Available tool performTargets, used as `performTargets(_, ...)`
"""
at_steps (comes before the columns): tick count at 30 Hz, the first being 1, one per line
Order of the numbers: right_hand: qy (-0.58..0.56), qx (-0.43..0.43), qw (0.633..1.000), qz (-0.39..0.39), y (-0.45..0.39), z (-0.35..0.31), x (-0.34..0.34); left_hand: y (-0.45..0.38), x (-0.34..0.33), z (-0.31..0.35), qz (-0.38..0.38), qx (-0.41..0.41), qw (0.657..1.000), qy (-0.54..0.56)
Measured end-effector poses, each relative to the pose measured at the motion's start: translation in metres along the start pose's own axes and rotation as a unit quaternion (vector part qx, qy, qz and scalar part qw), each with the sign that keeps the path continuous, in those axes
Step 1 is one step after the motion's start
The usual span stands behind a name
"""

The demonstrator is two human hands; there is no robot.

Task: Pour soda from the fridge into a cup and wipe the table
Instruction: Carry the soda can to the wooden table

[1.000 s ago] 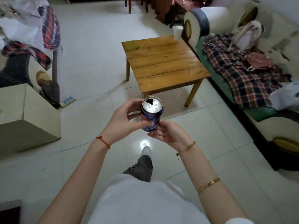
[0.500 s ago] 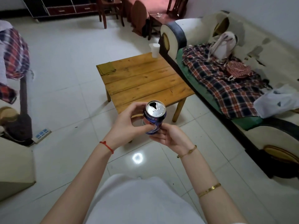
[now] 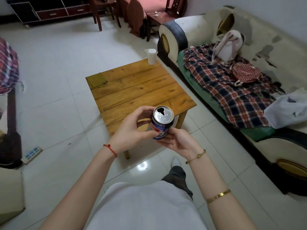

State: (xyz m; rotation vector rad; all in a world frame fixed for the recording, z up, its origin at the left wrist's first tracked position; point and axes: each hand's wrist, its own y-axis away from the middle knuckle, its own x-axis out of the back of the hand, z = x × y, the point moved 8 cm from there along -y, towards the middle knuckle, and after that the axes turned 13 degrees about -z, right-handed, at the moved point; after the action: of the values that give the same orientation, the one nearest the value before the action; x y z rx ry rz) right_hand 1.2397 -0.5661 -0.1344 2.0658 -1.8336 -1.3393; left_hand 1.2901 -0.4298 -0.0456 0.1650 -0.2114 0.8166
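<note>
Since its mouth already gapes dark in the silver lid, the soda can point(image 3: 162, 124) looks opened and ready, held upright in the air just short of the near edge of the tabletop point(image 3: 141, 92). The left hand point(image 3: 132, 130) wraps its fingers and thumb round the can's side, a closed grip on the body; the right hand point(image 3: 176, 141) cups it from below and beside, fingers curled against the lower wall, so both hold the can.

Taking the tabletop as the landmark: the white cup point(image 3: 152, 56) stands upright at its far corner, well apart from the can and next to the sofa arm point(image 3: 172, 39). A folded olive cloth point(image 3: 97, 80) lies flat on its far left corner. To the right of the tabletop runs the sofa, carrying a plaid blanket point(image 3: 232, 90), a pale bag point(image 3: 229, 47) and a white plastic bag point(image 3: 287, 108). Beyond it stand dark wooden chairs point(image 3: 106, 12).

My reading of progress: fetching the soda and opening it appear done. Nothing is poured yet, as far as I can tell; the cup's inside is not visible. What remains is closing on the cup, tipping the can over it, then taking the cloth to wipe the boards
</note>
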Motion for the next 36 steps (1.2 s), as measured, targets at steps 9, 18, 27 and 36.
performTargets(9, 0.073, -0.037, 0.996, -0.045, -0.05, -0.119, 0.072, -0.122, -0.013, 0.005, 0.062, 0.011, 0.997, 0.048)
performTargets(18, 0.132, -0.106, 0.982, -0.085, -0.1, -0.207, 0.122, -0.214, -0.008, 0.011, 0.119, 0.049, 0.991, 0.042)
performTargets(27, 0.108, -0.152, 0.978, -0.099, -0.163, -0.241, 0.132, -0.257, 0.02, -0.012, 0.219, 0.094, 0.97, 0.052)
performTargets(36, 0.078, -0.136, 0.984, -0.089, -0.248, -0.274, 0.126, -0.311, 0.074, -0.047, 0.268, 0.099, 0.953, 0.097)
